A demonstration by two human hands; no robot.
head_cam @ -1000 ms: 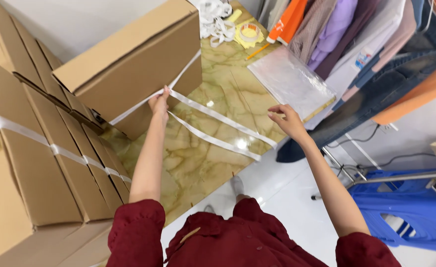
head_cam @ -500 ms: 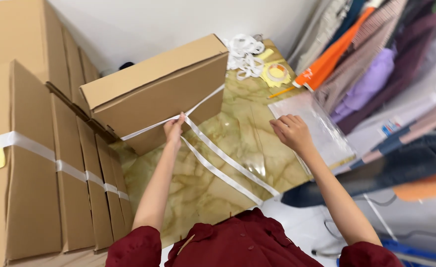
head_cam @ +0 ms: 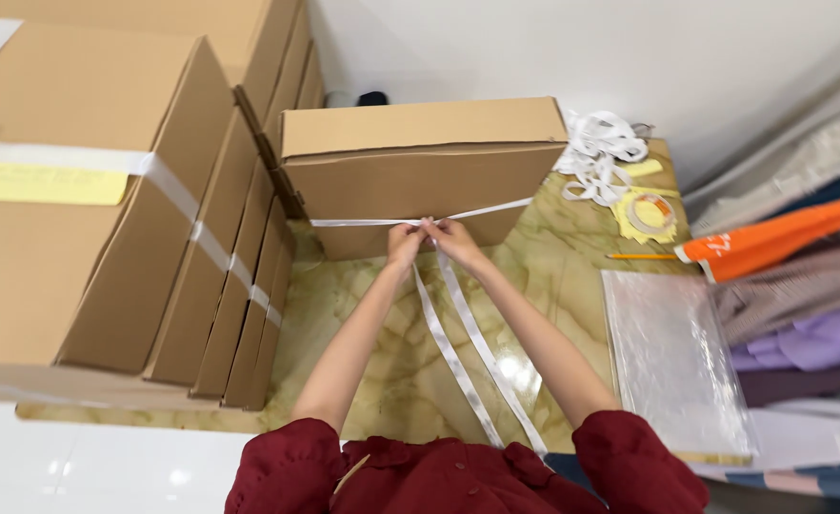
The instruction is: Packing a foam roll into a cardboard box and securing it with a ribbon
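A brown cardboard box (head_cam: 420,162) stands on a marbled green-yellow table (head_cam: 372,352). A white strap (head_cam: 458,333) runs across the box's front face, and its two loose ends trail down the table toward me. My left hand (head_cam: 404,243) and my right hand (head_cam: 450,238) meet at the middle of the box's front, both pinching the strap where its ends cross. The fingertips are partly hidden against each other.
A row of flat cardboard boxes (head_cam: 106,209) bound with white strap fills the left side. A pile of white straps (head_cam: 596,152), a tape roll (head_cam: 650,214) and a pencil (head_cam: 641,256) lie at the back right. A clear plastic bag (head_cam: 672,357) lies right, beside clothes (head_cam: 801,286).
My right hand moved left from beside the plastic bag and joined my left hand on the strap at the box front. The view swung, so the box now faces me squarely.
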